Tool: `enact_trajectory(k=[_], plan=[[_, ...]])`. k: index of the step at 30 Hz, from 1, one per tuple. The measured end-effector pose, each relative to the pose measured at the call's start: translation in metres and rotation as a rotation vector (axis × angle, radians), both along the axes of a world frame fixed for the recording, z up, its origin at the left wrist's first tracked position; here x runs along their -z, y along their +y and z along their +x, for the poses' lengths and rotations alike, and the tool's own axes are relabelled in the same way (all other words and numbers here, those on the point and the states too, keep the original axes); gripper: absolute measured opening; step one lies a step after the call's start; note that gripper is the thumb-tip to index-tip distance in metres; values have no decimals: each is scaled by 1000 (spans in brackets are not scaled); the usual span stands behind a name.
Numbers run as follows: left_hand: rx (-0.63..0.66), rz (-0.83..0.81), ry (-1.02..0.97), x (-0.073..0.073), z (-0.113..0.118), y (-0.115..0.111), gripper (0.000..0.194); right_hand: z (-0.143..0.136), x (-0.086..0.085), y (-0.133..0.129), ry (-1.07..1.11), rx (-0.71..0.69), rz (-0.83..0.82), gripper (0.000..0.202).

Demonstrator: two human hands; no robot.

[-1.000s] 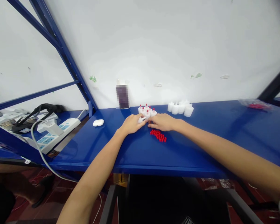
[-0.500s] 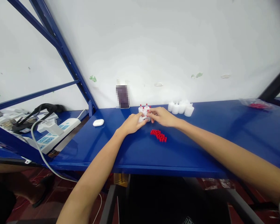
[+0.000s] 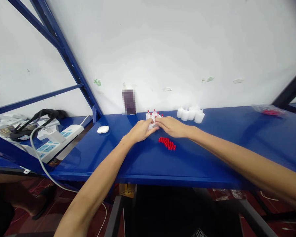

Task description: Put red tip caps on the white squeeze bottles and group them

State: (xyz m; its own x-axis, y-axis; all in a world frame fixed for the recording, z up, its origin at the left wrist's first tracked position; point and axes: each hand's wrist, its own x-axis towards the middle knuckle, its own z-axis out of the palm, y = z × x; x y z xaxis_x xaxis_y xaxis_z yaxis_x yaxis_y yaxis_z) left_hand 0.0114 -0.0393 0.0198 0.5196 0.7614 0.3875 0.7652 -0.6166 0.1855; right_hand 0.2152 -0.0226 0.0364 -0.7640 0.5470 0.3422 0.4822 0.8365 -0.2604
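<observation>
Several small white bottles with red caps (image 3: 148,116) stand close together at the back middle of the blue table. My left hand (image 3: 141,130) is closed on a white bottle (image 3: 151,125) at the front of this group. My right hand (image 3: 170,126) meets it from the right, its fingers pressed together over the same bottle, partly hiding it. Loose red caps (image 3: 167,143) lie in a cluster just in front of my hands. Further right, several white bottles without red caps (image 3: 191,114) stand near the wall.
A phone (image 3: 129,102) leans on the wall, and a white case (image 3: 103,129) lies at the left of the blue table (image 3: 138,164). A power strip (image 3: 61,141) with plugs is beyond the blue frame. A plastic bag (image 3: 271,110) with red pieces lies far right.
My right hand has turned slightly and its fingers have closed further over the front bottle. Another red cap now shows beside its fingers. The view has shifted a little.
</observation>
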Motion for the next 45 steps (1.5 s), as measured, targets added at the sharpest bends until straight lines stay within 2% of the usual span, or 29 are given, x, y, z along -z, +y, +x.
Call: enact_trajectory(k=[4,7,9,11,15,20,23,27,33,40,45], plan=[[29,5,-68,-2,2,-2,36,-1,-5,-4,77,-36,-50,29],[36,-51,-110,-4,-4,-1,39,4,-17,-1,-5,-45,-46,30],[2,-55,-81,-3,-13,3,40,9,-26,3,-85,14,-65,32],[-43,-30,-8,-2,-21,8,31,14,-32,8,-205,123,-112,33],[-155,10,44,2,-30,16,27,12,-24,16,-418,307,-161,29],[-160,-10,125,4,-25,14,28,4,-10,13,-305,408,-41,34],[-151,-14,134,4,-21,13,29,8,-12,5,-277,301,-48,28],[-151,-17,136,5,-20,13,29,9,-20,-6,-288,89,-216,22],[-118,-31,114,6,-20,13,28,-6,-21,-2,-378,0,-300,22],[-116,-35,107,7,-20,13,28,-13,-15,19,-468,36,-406,23],[-118,-24,123,7,-21,14,29,-21,-15,23,-494,80,-392,23]])
